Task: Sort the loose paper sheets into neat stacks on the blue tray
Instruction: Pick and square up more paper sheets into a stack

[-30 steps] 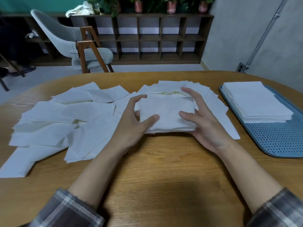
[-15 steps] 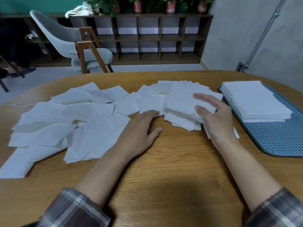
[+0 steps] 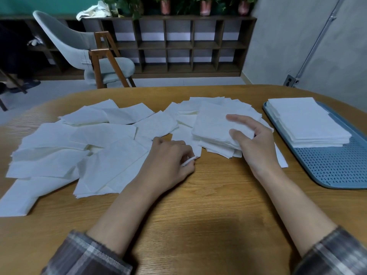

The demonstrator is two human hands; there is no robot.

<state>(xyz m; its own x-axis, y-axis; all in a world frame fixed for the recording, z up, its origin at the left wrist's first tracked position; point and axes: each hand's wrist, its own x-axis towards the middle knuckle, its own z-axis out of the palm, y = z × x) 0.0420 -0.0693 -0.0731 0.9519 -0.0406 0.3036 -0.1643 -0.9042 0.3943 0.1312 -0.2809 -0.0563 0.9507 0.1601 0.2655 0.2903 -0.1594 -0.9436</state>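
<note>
Toward the right edge of the wooden tabletop, right hand grips a white paper-sheet bundle — left hand pinches a loose white sheet

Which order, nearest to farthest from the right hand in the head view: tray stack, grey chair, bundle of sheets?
1. bundle of sheets, gripped by the right hand.
2. tray stack, on its right.
3. grey chair, far back left.
</note>
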